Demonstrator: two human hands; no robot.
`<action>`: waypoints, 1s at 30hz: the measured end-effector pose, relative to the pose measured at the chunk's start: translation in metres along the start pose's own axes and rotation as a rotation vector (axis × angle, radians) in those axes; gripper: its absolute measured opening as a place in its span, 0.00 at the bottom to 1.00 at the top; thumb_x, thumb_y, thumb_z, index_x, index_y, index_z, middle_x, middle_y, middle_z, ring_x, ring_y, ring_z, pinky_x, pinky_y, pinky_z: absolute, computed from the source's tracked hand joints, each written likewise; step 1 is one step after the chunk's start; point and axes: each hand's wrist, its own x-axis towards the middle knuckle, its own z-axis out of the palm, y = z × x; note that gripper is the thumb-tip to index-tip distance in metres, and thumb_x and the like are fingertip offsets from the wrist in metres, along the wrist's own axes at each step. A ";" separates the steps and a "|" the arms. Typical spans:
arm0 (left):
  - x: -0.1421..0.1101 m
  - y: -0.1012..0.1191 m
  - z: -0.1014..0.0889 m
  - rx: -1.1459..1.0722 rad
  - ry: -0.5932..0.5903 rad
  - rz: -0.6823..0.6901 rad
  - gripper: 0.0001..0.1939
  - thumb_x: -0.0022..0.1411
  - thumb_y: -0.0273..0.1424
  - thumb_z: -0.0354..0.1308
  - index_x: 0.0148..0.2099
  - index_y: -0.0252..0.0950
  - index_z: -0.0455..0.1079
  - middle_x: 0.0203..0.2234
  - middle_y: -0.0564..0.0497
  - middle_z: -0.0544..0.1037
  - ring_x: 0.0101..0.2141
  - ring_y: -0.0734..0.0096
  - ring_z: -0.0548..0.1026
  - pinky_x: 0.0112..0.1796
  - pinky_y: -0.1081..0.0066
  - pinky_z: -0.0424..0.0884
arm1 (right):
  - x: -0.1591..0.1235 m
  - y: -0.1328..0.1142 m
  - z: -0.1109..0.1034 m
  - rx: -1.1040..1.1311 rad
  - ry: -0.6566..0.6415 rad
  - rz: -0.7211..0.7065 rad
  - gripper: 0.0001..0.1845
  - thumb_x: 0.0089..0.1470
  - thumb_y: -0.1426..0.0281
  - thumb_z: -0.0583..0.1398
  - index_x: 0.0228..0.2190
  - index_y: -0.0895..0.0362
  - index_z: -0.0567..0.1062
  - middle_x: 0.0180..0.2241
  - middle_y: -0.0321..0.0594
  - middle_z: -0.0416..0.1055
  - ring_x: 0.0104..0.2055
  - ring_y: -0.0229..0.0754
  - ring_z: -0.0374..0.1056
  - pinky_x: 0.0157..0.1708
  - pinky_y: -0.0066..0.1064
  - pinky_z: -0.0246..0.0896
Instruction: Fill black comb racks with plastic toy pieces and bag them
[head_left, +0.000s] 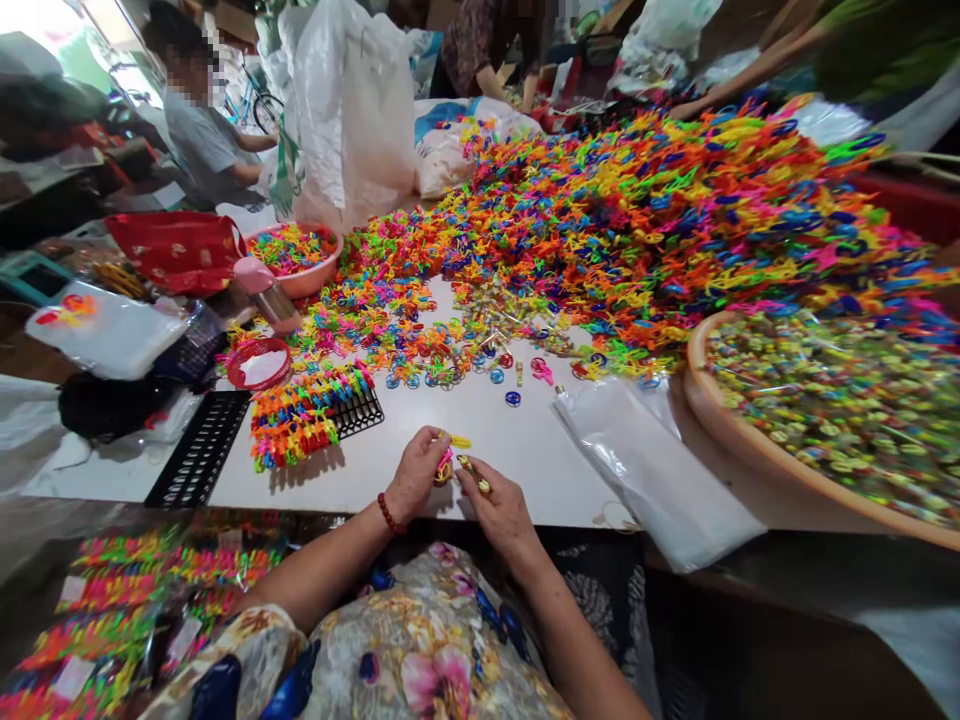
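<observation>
My left hand (421,472), with a red bead bracelet at its wrist, is closed on a small yellow-and-pink plastic toy (444,464) over the front of the white table. Close beside it, my right hand (501,508) pinches a small yellowish piece (480,478), whose exact kind I cannot make out. The two held pieces are near each other; fingers cover part of both. Just beyond my hands lie a dark blue plastic ring (512,398), a pink toy piece (541,371) and a small yellowish tube (519,373).
A large heap of colourful plastic toys (637,220) covers the back. At right stands a tub (697,385) of small yellowish pieces, beside clear plastic bags (652,480). Leftward are a black rack (360,412) with toys in rows and a red basket (234,370). Other people work behind.
</observation>
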 end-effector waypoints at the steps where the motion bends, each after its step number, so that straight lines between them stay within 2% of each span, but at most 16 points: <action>1: 0.000 -0.001 0.000 0.013 -0.003 0.004 0.24 0.53 0.50 0.65 0.37 0.36 0.62 0.15 0.63 0.65 0.15 0.82 0.60 0.18 0.78 0.54 | 0.000 0.001 -0.001 -0.043 0.017 -0.039 0.18 0.61 0.56 0.56 0.43 0.55 0.77 0.36 0.40 0.77 0.35 0.41 0.73 0.37 0.30 0.67; 5: -0.001 -0.003 0.001 0.115 -0.022 0.028 0.24 0.54 0.51 0.63 0.36 0.36 0.62 0.19 0.60 0.69 0.18 0.81 0.64 0.21 0.77 0.59 | -0.002 0.000 -0.003 -0.232 0.021 -0.109 0.16 0.64 0.59 0.54 0.40 0.55 0.77 0.35 0.42 0.78 0.35 0.43 0.73 0.38 0.31 0.66; 8: 0.000 -0.003 0.001 0.201 -0.002 0.050 0.23 0.55 0.52 0.61 0.37 0.37 0.63 0.22 0.57 0.71 0.21 0.79 0.66 0.23 0.77 0.61 | -0.003 0.000 -0.005 -0.291 0.010 -0.175 0.15 0.64 0.61 0.54 0.41 0.55 0.77 0.37 0.44 0.78 0.38 0.44 0.74 0.40 0.32 0.66; 11: 0.001 -0.001 -0.001 0.279 0.018 0.054 0.21 0.56 0.50 0.60 0.37 0.37 0.63 0.20 0.58 0.70 0.20 0.79 0.65 0.22 0.77 0.60 | -0.003 0.000 -0.007 -0.329 -0.010 -0.212 0.16 0.65 0.62 0.53 0.43 0.55 0.77 0.37 0.45 0.78 0.38 0.44 0.74 0.41 0.32 0.66; 18: 0.002 -0.001 -0.003 0.347 0.007 0.071 0.19 0.58 0.48 0.59 0.35 0.37 0.64 0.20 0.58 0.67 0.21 0.78 0.63 0.23 0.77 0.59 | 0.000 0.003 -0.007 -0.379 -0.010 -0.189 0.16 0.65 0.61 0.52 0.38 0.55 0.76 0.32 0.42 0.76 0.34 0.42 0.72 0.35 0.30 0.64; 23: 0.003 -0.006 -0.004 0.408 -0.009 0.072 0.17 0.60 0.47 0.57 0.35 0.38 0.64 0.20 0.59 0.66 0.21 0.78 0.62 0.24 0.77 0.59 | -0.002 0.006 -0.008 -0.503 0.007 -0.226 0.18 0.66 0.63 0.50 0.35 0.56 0.77 0.29 0.43 0.74 0.32 0.42 0.70 0.34 0.30 0.63; 26: 0.004 -0.007 -0.004 0.392 0.012 0.060 0.17 0.60 0.47 0.57 0.35 0.38 0.64 0.20 0.59 0.66 0.21 0.78 0.62 0.24 0.76 0.58 | -0.002 0.005 -0.007 -0.447 0.033 -0.223 0.17 0.65 0.62 0.52 0.40 0.56 0.77 0.31 0.44 0.74 0.33 0.42 0.70 0.35 0.30 0.64; 30: 0.006 -0.005 -0.005 0.405 0.021 0.048 0.17 0.60 0.47 0.56 0.35 0.38 0.64 0.21 0.57 0.68 0.22 0.77 0.64 0.25 0.76 0.59 | 0.000 0.005 -0.005 -0.189 0.035 -0.155 0.17 0.63 0.59 0.55 0.43 0.56 0.78 0.34 0.44 0.76 0.36 0.43 0.72 0.39 0.31 0.66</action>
